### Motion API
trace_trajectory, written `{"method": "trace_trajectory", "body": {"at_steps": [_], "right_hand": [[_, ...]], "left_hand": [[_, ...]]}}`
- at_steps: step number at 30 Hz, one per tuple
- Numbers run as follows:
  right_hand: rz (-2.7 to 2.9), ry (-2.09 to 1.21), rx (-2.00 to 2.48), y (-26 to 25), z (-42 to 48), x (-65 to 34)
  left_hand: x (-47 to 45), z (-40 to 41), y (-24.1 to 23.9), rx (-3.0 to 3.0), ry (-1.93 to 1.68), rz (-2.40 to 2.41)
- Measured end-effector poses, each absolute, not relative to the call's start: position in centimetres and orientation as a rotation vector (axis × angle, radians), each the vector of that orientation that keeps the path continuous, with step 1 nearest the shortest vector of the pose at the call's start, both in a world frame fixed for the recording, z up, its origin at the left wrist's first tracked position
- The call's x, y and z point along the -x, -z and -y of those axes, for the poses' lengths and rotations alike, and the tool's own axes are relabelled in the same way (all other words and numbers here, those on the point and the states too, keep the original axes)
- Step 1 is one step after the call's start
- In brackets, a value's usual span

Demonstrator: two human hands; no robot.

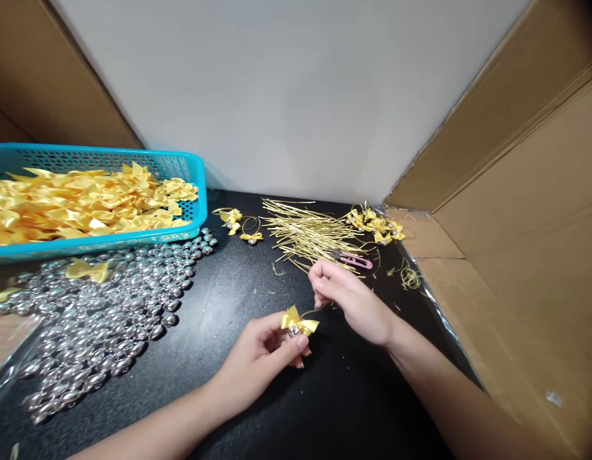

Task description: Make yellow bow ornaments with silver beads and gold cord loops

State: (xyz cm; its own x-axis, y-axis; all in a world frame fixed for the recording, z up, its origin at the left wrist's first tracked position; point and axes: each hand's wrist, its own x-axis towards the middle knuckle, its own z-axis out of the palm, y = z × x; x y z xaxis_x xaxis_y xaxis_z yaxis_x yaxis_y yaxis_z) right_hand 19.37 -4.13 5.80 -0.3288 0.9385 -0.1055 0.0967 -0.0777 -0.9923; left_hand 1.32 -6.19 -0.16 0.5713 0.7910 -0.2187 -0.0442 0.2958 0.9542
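Observation:
Between the thumb and fingers of my left hand is a yellow ribbon bow with a silver bell at its middle. A thin gold cord runs from the bow up to my right hand, whose thumb and fingertips are pinched on it. Just beyond the right hand lies a loose heap of cut gold cords. Pink-handled thread snips rest at the near edge of that heap.
At the left stands a turquoise basket of yellow bows, with many silver bells spread before it. Finished-looking bow pieces lie at the back right, near tangled cord scraps. Cardboard walls flank the black table.

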Motion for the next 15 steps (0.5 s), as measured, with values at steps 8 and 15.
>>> {"method": "trace_trajectory", "body": {"at_steps": [8,15], "right_hand": [[1.653,-1.55,1.128,-5.82,4.55,-19.51],[1.683,-1.468,1.203,-5.86,4.4,-19.5]], "left_hand": [[-1.36,6.16,0.11,-1.175,-0.65,-0.793],[-1.41,6.22,0.1,-1.178,-0.655,-0.784]]}}
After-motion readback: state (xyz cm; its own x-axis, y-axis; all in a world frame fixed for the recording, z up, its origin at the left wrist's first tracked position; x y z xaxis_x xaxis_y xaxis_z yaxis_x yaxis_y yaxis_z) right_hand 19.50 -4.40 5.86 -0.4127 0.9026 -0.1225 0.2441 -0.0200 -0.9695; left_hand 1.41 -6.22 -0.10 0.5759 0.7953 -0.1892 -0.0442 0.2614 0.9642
